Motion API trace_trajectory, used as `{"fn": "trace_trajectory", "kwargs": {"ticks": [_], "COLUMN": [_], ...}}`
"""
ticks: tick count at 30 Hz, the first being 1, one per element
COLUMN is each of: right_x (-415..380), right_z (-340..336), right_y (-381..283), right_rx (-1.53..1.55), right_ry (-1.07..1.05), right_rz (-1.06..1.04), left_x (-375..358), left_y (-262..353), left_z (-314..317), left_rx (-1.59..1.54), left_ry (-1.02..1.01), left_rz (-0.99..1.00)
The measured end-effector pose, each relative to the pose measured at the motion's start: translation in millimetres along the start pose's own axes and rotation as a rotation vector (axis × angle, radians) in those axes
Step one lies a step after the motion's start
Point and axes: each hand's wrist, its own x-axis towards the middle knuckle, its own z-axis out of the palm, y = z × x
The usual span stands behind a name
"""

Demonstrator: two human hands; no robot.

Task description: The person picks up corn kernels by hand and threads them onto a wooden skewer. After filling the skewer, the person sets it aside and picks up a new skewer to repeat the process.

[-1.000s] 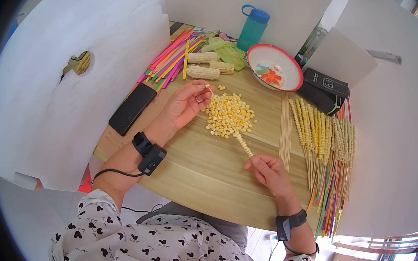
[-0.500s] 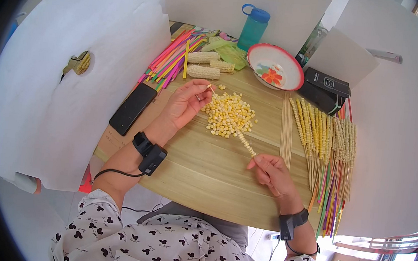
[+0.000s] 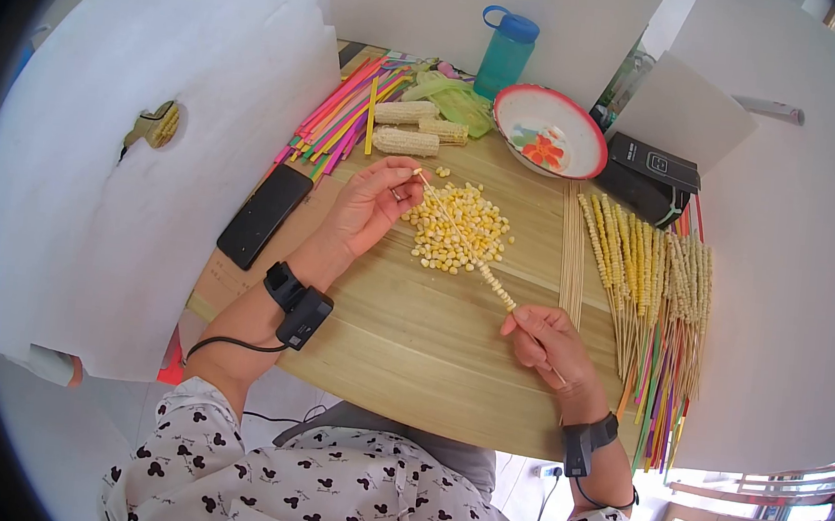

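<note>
A thin bamboo skewer (image 3: 460, 237) runs slantwise over a pile of loose yellow corn kernels (image 3: 459, 227) on the wooden table (image 3: 410, 340). My left hand (image 3: 372, 206) pinches a kernel at the skewer's upper tip. My right hand (image 3: 552, 342) grips the skewer's lower part, just below a short run of threaded kernels (image 3: 495, 288).
Finished corn skewers (image 3: 647, 273) lie at the right over coloured sticks; bare skewers (image 3: 571, 255) lie beside them. Stripped cobs (image 3: 410, 129), coloured sticks (image 3: 341, 118), a red-rimmed bowl (image 3: 548, 132), a teal bottle (image 3: 506, 56), a black phone (image 3: 264, 216) and black boxes (image 3: 652, 178) surround the pile.
My right hand has slid down and to the right along the table, drawing the skewer with it. My left hand stays at the skewer's tip.
</note>
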Motion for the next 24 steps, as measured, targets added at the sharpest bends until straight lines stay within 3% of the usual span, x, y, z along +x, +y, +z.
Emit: {"fn": "trace_trajectory", "kwargs": {"ticks": [13,21,24], "right_x": [0.0,0.2,0.6], "right_z": [0.3,2.7,4.4], "right_y": [1.4,4.4,5.6], "right_rx": [-0.034,-0.4,-0.383], "right_ry": [0.029,0.06,0.102], "right_rz": [-0.035,-0.118,-0.14], "left_x": [-1.5,2.8,3.7], "left_y": [-1.9,-5.1,-4.5], "left_z": [2.7,-10.3,-10.9], "left_rx": [0.007,-0.014,-0.062], "left_ry": [0.039,0.043,0.056], "left_rz": [-0.02,-0.129,-0.162]}}
